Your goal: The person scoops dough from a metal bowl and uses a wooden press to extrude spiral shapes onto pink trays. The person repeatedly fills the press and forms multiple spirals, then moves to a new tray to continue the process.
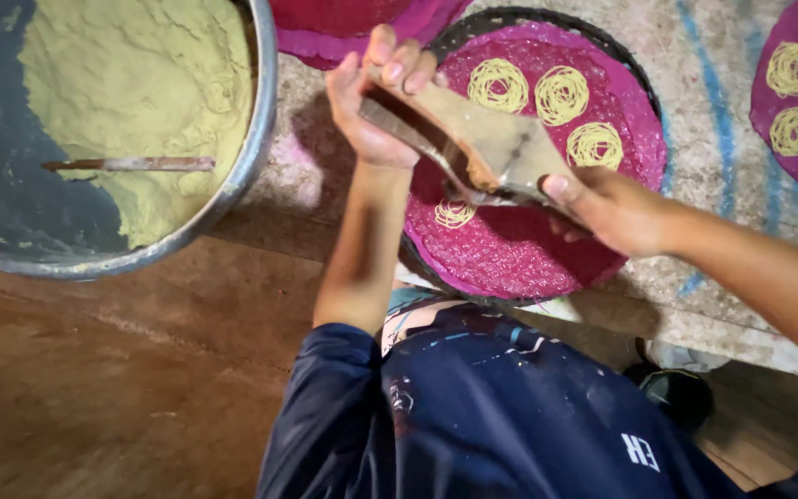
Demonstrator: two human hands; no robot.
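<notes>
Gripping long brown wooden dough press (pixel 473 148) with left hand (pixel 376 102) and right hand (pixel 607 208), squeezing 4th yellow noodle coil (pixel 454 213) onto round magenta woven tray's (pixel 510 259) near edge; next, probably steady circling.

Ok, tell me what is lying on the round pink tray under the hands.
The pink tray carries yellow noodle-like coils: three along its far side, one near the press. Both hands and the press cover its middle, so more may be hidden.

Metal basin (pixel 256 139), upper left, cut by top and left edges. Magenta tray (pixel 791 111), upper right, cut by right edge. Another magenta tray (pixel 344 28) clipped by top edge. Wooden press (pixel 473 148) hides part of centre tray (pixel 528 249). Dark shoe (pixel 681 393), lower right, half hidden behind sleeve.
</notes>
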